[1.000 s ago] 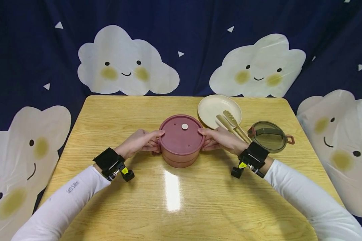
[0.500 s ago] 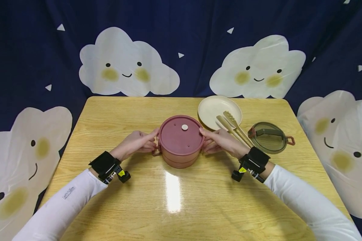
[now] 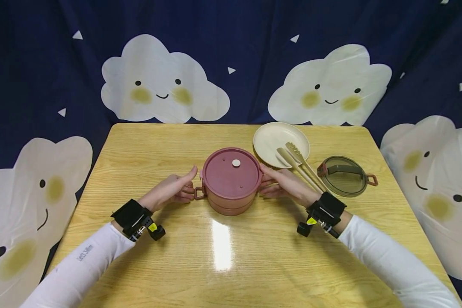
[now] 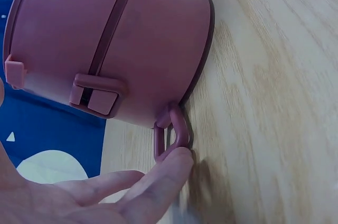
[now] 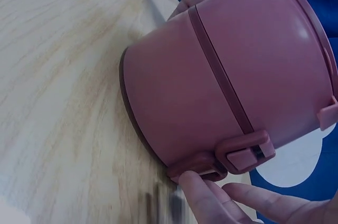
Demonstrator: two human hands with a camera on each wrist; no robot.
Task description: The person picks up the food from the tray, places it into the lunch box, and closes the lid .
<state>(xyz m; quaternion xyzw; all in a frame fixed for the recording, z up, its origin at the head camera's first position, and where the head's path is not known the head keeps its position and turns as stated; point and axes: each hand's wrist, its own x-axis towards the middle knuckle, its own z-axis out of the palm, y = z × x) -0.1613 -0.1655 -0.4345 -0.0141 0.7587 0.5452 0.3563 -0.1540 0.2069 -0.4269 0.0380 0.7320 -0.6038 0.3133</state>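
Note:
A dark pink two-tier lidded pot [image 3: 231,174] with a small white button stands upright on the wooden table. My left hand [image 3: 170,189] is beside it on the left, thumb raised and fingers loosely extended. In the left wrist view, a fingertip is right at the lower loop handle [image 4: 182,131], below a side clasp [image 4: 100,96]. On the other side my right hand [image 3: 286,183] has its thumb by the rim and relaxed fingers along the pot's side. The right wrist view has those fingertips [image 5: 193,184] at the lower handle [image 5: 198,166], close under a clasp [image 5: 245,152].
Behind the pot to the right lies a cream plate [image 3: 267,137] with beige tongs [image 3: 300,164] resting across its edge. A glass lid [image 3: 344,177] with reddish handles is farther right. A dark blue curtain with clouds hangs behind the table.
My left hand has drawn away to the left, its thumb leaving the lid's rim. My right thumb has slipped outward off the lid's edge. The pot stays in place.

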